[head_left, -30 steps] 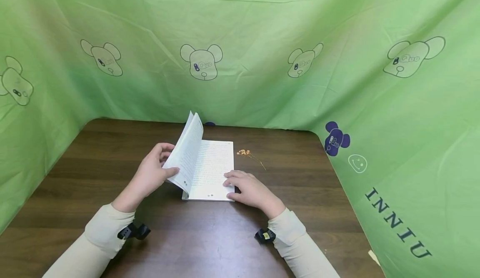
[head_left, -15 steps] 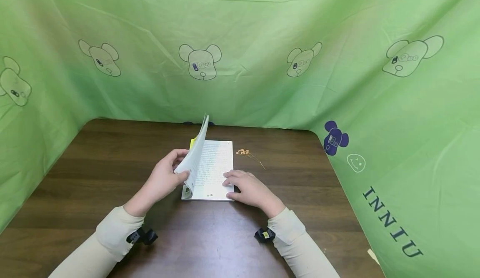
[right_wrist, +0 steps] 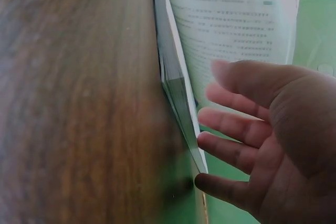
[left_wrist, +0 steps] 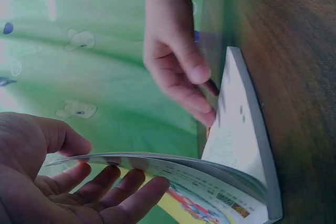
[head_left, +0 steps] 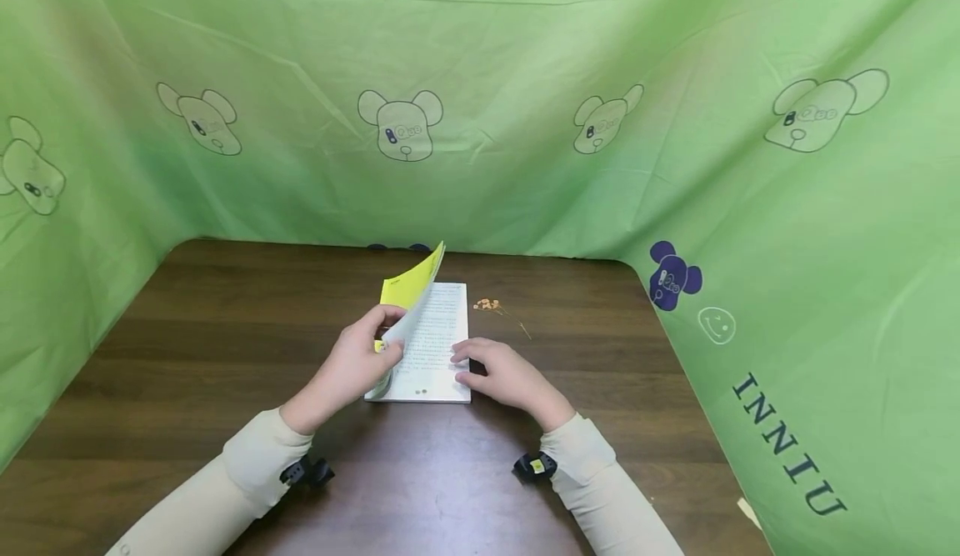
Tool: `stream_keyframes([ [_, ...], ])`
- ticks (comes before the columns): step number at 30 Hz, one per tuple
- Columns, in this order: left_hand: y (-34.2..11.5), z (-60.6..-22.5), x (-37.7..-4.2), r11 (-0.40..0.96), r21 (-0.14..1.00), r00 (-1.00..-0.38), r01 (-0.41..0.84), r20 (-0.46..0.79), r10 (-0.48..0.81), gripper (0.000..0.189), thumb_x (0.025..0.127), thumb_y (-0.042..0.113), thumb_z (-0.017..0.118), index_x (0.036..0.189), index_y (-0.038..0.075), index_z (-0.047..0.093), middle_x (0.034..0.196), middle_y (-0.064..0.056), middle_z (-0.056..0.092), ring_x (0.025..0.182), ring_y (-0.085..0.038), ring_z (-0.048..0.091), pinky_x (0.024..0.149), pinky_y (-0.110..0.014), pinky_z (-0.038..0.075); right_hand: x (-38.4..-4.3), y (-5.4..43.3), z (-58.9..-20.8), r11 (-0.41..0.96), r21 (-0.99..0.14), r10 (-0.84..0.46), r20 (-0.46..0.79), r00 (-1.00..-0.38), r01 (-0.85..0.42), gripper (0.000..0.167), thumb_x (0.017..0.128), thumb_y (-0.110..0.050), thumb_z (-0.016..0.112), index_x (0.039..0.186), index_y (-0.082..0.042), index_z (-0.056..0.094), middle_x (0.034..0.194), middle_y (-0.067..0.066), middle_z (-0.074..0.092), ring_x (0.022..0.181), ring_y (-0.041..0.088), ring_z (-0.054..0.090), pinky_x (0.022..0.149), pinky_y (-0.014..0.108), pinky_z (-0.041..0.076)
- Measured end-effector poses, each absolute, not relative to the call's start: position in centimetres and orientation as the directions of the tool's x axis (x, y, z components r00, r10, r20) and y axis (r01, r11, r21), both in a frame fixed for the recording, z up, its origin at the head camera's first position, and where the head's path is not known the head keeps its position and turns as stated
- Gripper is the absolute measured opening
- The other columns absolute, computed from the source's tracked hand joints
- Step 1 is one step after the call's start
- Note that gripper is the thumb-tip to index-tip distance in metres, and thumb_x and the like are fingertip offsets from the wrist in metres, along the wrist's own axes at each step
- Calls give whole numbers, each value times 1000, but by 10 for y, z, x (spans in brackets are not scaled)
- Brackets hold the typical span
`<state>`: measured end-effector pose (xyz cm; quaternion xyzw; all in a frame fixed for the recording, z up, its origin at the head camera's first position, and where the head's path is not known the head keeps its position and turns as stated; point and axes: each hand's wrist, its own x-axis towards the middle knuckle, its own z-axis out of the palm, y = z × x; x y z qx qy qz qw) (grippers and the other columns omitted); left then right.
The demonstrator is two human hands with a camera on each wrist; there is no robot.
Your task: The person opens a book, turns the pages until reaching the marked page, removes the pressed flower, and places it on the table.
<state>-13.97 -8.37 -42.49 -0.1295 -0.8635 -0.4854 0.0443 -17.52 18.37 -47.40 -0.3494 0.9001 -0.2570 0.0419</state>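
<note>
A book (head_left: pixel 444 331) of printed white pages lies open on the wooden table (head_left: pixel 247 306). My left hand (head_left: pixel 356 366) pinches its raised front part, thumb on the pages and fingers behind. The yellow cover (head_left: pixel 405 288) shows at the back of this leaning part. From the left wrist view, the pages (left_wrist: pixel 157 157) bend in an arc over the fingers, and a colourful picture is on the cover's outer face. My right hand (head_left: pixel 510 374) rests with loosely bent fingers at the book's right edge. In the right wrist view its fingertips (right_wrist: pixel 206 140) are right at the page edges.
A dried sprig with small orange flowers (head_left: pixel 486 304) lies right of the book. Green cloth (head_left: pixel 480 197) printed with bear heads hangs behind the table and along its sides. A small pale strip (head_left: pixel 747 513) sits at the table's right edge.
My left hand has moved to the right, swinging the raised pages over towards the right page. More of the yellow cover has come into sight. The right hand has stayed nearly still.
</note>
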Motion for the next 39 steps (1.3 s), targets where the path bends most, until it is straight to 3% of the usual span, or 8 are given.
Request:
stream_keyframes([
  [8, -70, -430, -139, 541, 795, -960, 274, 196, 197, 30, 93, 11, 67, 123, 7, 64, 114, -8, 70, 99, -22, 60, 89, -41, 51, -176, 184, -468, 547, -714, -515, 126, -848, -438, 25, 97, -20, 70, 119, -8, 74, 122, 3, 73, 121, 22, 66, 107, 44, 48],
  [13, -67, -429, -139, 547, 785, -955, 292, 206, 214, 28, 94, 13, 68, 121, 8, 65, 113, -7, 70, 102, -21, 63, 92, -42, 52, -181, 179, -467, 501, -816, -401, 77, -913, -289, 27, 99, -22, 69, 121, -8, 73, 119, 4, 74, 115, 19, 68, 103, 40, 51],
  [20, -63, -434, -142, 544, 773, -942, 326, 216, 257, 24, 96, 14, 68, 119, 6, 66, 116, -8, 72, 109, -20, 66, 95, -47, 54, -190, 173, -464, 244, -969, -341, -53, -939, -34, 36, 105, -20, 59, 131, 4, 64, 130, 22, 67, 114, 38, 68, 93, 47, 58],
  [26, -55, -438, -141, 554, 735, -919, 391, 274, 285, 24, 93, 14, 71, 115, 4, 67, 111, -7, 72, 105, -21, 67, 93, -45, 54, -200, 172, -463, 103, -989, -339, -131, -932, 102, 50, 109, -29, 51, 141, 9, 52, 138, 26, 62, 123, 44, 63, 98, 53, 55],
  [30, -49, -441, -140, 575, 698, -902, 427, 287, 322, 25, 92, 13, 73, 114, 3, 67, 108, -7, 72, 106, -22, 68, 113, -46, 44, -205, 173, -465, 27, -980, -368, -194, -909, 198, 55, 111, -33, 44, 145, 9, 47, 141, 29, 58, 125, 46, 61, 98, 53, 54],
  [33, -45, -443, -139, 588, 676, -894, 443, 282, 349, 24, 92, 12, 74, 114, 3, 68, 106, -6, 73, 105, -22, 68, 121, -49, 32, -208, 173, -467, -12, -967, -389, -229, -892, 254, 60, 111, -40, 41, 148, 7, 44, 143, 30, 56, 122, 43, 64, 97, 51, 55],
  [37, -39, -444, -138, 607, 662, -892, 441, 250, 375, 20, 92, 14, 74, 111, 8, 69, 103, -1, 71, 97, -20, 65, 103, -42, 49, -211, 173, -468, -55, -952, -405, -253, -878, 300, 66, 110, -46, 40, 150, 6, 40, 144, 30, 55, 111, 36, 70, 96, 50, 56],
  [39, -37, -445, -137, 612, 655, -891, 442, 240, 386, 19, 92, 14, 73, 111, 9, 70, 103, 0, 71, 95, -20, 64, 92, -40, 52, -213, 172, -469, -74, -946, -408, -259, -876, 315, 64, 110, -45, 41, 149, 7, 41, 140, 30, 58, 104, 32, 72, 94, 49, 57],
])
